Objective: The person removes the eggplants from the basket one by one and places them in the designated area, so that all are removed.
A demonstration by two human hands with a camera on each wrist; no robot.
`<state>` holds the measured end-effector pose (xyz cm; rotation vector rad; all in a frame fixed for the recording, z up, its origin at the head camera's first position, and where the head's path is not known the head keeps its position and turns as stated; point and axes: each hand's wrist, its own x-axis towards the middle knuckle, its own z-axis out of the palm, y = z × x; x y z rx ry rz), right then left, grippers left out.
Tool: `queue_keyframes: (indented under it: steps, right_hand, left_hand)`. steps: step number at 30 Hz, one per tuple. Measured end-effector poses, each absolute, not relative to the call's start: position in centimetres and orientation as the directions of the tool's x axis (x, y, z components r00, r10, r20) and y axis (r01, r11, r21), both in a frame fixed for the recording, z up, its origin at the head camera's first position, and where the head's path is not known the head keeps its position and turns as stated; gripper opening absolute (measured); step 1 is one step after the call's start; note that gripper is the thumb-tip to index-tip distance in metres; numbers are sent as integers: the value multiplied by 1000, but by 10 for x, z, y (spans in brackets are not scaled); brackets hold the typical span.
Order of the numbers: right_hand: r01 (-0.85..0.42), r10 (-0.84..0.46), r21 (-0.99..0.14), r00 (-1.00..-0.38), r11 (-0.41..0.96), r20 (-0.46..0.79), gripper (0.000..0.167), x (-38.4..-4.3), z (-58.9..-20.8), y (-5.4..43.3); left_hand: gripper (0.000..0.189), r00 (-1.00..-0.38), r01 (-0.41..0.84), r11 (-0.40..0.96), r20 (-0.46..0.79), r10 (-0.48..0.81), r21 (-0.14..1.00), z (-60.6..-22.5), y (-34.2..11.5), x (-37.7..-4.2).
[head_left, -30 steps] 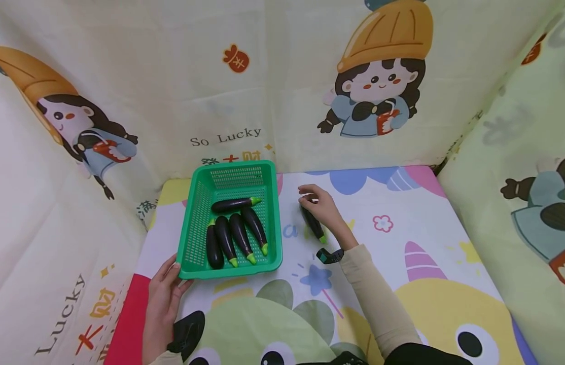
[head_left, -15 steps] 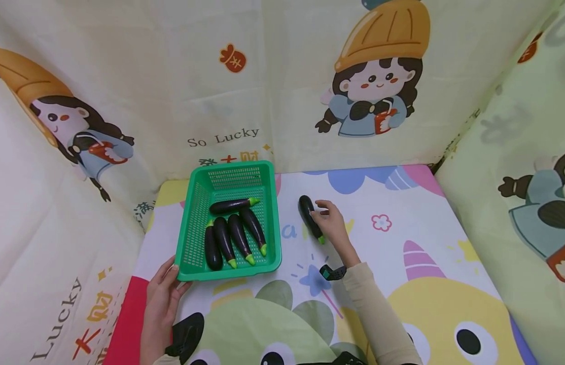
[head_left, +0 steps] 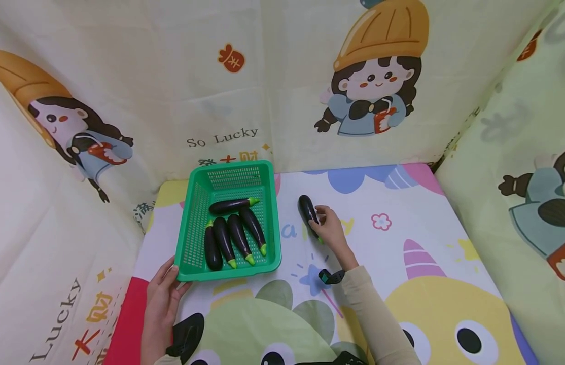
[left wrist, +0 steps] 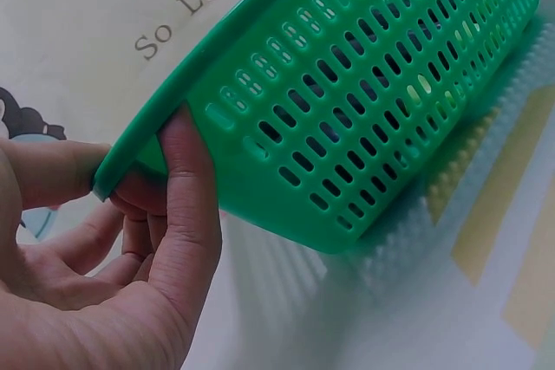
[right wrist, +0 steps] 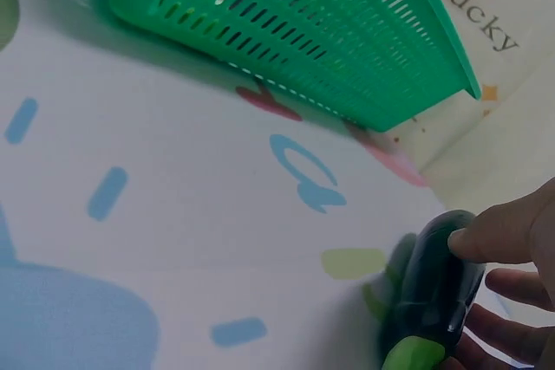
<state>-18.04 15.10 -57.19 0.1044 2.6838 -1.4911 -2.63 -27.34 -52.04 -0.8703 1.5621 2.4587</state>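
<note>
A green plastic basket [head_left: 276,218] stands on the table, several dark purple eggplants [head_left: 239,233] with green stem ends inside it. My left hand [head_left: 160,299] grips the basket's near left corner; the left wrist view shows thumb and fingers on either side of the basket rim [left wrist: 139,140]. One more eggplant [head_left: 305,205] lies on the cloth right of the basket. Around its lower part, my right hand [head_left: 330,230] pinches it. In the right wrist view, the thumb lies on top of this eggplant [right wrist: 434,283] and the other fingers are along its far side.
A printed cloth [head_left: 374,263] with cartoon shapes covers the table. Pale fabric walls [head_left: 282,76] with cartoon figures enclose it at the back and both sides. The basket wall [right wrist: 286,32] rises left of the loose eggplant.
My right hand drew back off the loose eggplant's upper end, then came in from its right side and took hold lower down. The left hand and basket have stayed in place.
</note>
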Motion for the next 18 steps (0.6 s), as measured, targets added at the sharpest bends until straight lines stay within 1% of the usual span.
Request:
queue_keyframes:
  steps: [5,12,18]
  right_hand:
    - [100,30,-833,-995,544,-100,56,-179,-574,149]
    - [130,34,-841,-991,525,-132,54,-177,-576,147]
    - [146,52,-850,-989,506,-139,54,-176,-576,146]
  left_hand:
    - [63,-837,-368,-466,-504,-211,805,-523,-273,-26]
    - [57,-860,-342,-468,-472,-193,815,-525,-274,-24]
    - [55,-857,-333,-485,-474,-203,809,-525,-274,-26]
